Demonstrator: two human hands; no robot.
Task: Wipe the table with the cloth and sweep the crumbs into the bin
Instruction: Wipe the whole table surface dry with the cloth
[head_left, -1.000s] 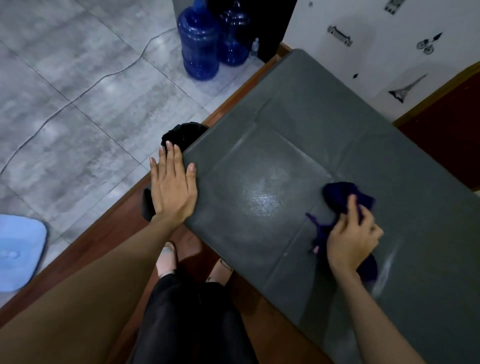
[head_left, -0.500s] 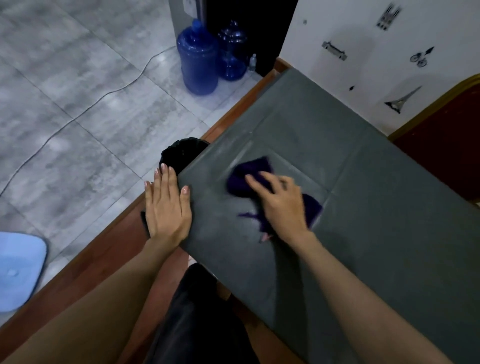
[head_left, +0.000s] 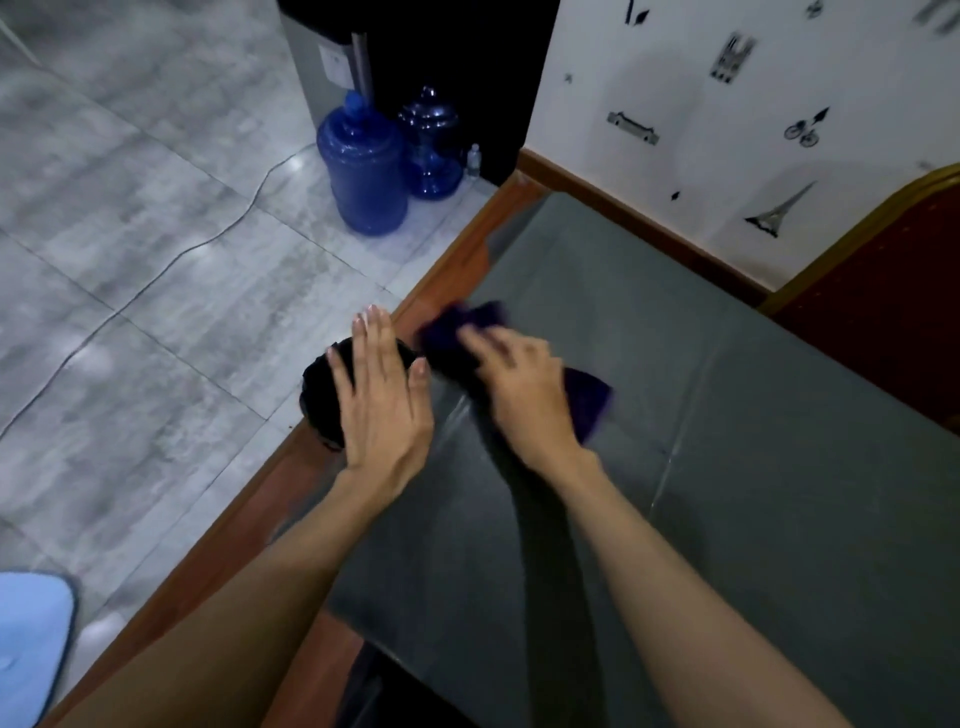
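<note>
A dark grey table (head_left: 727, 467) fills the right side of the head view. My right hand (head_left: 519, 395) presses a dark blue cloth (head_left: 457, 332) flat at the table's left edge; the cloth's front end hangs past the edge and its tail sticks out behind my hand. My left hand (head_left: 382, 389) hovers flat with fingers straight, holding nothing, beside the table edge and over a black bin (head_left: 319, 400) that stands on the floor below. My hand covers most of the bin. No crumbs are visible; the hand and cloth are blurred.
Two blue water jugs (head_left: 363, 171) stand on the grey tiled floor by a dark cabinet. A cable (head_left: 156, 280) runs across the tiles. A light blue object (head_left: 31, 639) sits at the lower left. A red-brown chair (head_left: 883, 291) stands behind the table's far side.
My right hand has swept the cloth leftwards across the table, from its right part to the left edge by the bin. My left hand has lifted off the table edge and now hovers over the bin.
</note>
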